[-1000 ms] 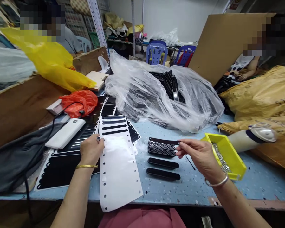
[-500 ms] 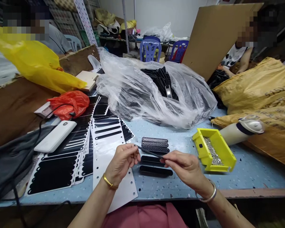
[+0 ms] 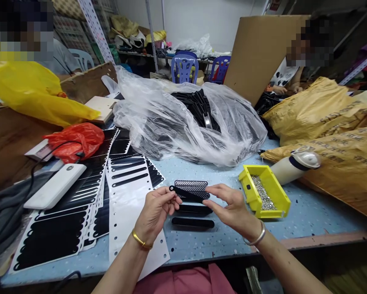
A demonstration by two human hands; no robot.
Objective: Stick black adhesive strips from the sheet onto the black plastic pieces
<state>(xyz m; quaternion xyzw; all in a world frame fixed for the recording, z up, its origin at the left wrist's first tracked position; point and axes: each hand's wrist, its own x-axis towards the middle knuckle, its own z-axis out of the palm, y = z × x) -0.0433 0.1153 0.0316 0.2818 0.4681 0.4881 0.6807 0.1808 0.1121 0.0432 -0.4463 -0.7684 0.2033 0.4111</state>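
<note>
My left hand [image 3: 158,209] pinches the left end of a thin black strip [image 3: 187,193] with rounded ends and a hole at the tip. The strip slants down to the right above the table. My right hand [image 3: 234,209] is open at its other end, thumb and fingers spread, the thumb close to the tip; touching or not, I cannot tell. Beneath the strip lie mesh-patterned strips [image 3: 191,183], partly covered. Nearer to me lies a solid black bar [image 3: 193,223], with another just above it. A white backing sheet [image 3: 131,216] carrying several black strips reaches under my left forearm.
A yellow bin [image 3: 283,204] of small metal parts stands right, beside a bottle [image 3: 290,168] and yellow sacks [image 3: 333,155]. Behind is a clear plastic bag [image 3: 159,122] of black pieces. Left are a white power bank [image 3: 56,185], cable and red bag [image 3: 79,141]. Two people sit beyond.
My right hand has let go of the strip's right end and its fingers have spread. The strip has turned its flat face toward me. The whole view has shifted slightly.
</note>
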